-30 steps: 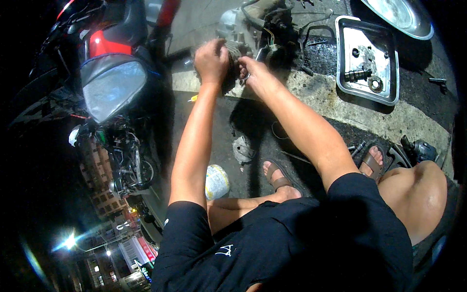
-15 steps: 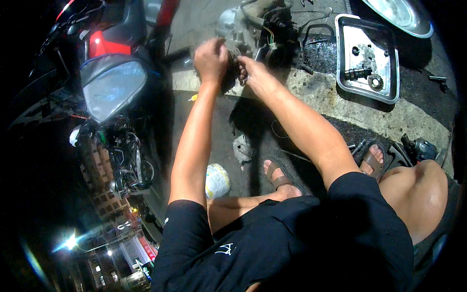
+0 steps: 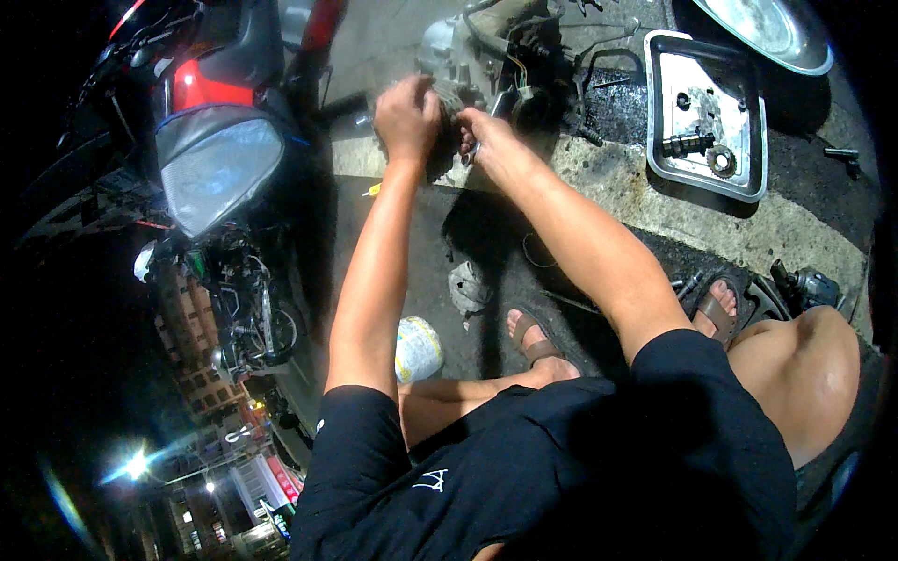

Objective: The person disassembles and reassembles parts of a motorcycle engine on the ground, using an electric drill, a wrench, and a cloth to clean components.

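A metal motorcycle engine [image 3: 447,45] lies on the ground ahead of me, with hoses and wires along its right side. My left hand [image 3: 407,120] is curled over the engine's near, finned end, gripping it; the fingertips are partly hidden behind the back of the hand. Close by on the right, my right hand [image 3: 484,134] has its fingers closed round a small shiny tool at the same end of the engine. One end of it, shaped like a wrench [image 3: 470,155], shows below the fingers. What the tool touches is hidden.
A metal tray [image 3: 659,140] with a camshaft [image 3: 687,143] and a gear [image 3: 721,161] stands at right, below a round basin [image 3: 776,33]. A motorcycle [image 3: 220,84] is at left. A white tub [image 3: 417,349] and crumpled rag [image 3: 468,287] lie near my feet.
Both hands stay at the engine's near end in almost the same pose. The view has shifted very slightly.
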Demonstrator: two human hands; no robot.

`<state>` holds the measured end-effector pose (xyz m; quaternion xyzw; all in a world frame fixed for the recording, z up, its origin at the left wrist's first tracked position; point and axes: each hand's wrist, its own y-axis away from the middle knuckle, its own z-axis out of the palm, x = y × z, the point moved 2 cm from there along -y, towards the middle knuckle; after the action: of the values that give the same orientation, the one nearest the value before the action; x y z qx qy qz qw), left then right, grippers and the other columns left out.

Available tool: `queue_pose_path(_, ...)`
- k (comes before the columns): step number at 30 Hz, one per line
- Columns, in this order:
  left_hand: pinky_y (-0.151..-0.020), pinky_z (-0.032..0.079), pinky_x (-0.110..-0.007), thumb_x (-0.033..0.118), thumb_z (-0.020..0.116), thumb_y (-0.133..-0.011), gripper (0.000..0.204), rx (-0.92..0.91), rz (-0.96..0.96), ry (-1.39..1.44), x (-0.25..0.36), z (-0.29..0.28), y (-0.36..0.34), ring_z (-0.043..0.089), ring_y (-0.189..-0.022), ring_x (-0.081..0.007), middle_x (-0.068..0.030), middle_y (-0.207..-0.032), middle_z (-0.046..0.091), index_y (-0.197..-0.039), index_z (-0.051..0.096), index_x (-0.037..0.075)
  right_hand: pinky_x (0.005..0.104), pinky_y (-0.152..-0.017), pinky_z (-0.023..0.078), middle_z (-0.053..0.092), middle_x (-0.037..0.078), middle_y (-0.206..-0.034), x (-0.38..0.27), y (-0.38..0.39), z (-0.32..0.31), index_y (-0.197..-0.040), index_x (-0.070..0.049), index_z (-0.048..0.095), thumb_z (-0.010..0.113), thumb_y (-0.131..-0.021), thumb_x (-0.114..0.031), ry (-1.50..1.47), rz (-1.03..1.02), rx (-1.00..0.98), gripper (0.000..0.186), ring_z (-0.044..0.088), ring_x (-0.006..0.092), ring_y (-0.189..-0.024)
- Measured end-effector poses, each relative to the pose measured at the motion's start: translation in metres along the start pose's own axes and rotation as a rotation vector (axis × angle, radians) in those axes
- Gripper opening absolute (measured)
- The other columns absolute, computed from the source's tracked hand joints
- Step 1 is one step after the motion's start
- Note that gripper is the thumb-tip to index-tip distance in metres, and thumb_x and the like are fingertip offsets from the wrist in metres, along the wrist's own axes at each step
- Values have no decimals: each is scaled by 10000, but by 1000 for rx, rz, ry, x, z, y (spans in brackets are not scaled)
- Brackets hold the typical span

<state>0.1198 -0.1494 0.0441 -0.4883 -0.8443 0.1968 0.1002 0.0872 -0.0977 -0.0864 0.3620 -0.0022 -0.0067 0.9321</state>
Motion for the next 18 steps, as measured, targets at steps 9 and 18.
queue_pose_path(9, -767, 488, -392, 170, 608, -786, 176, -16, -37, -6, 0, 0, 0, 650, -822, -302, -100, -882, 695, -917, 703, 103, 325, -398, 328, 482, 36, -600, 2, -5, -7, -712, -65, 536, 696, -821, -169, -17, 6, -49, 220, 404, 141, -451)
queue_pose_path(18, -777, 490, -400, 167, 606, -776, 178, 8, -7, 1, -3, 3, 0, 650, -830, -305, -107, -884, 695, -909, 700, 94, 318, -416, 334, 495, 28, -613, 8, -8, -7, -719, -64, 563, 691, -825, -145, -73, -17, -83, 185, 423, 139, -468)
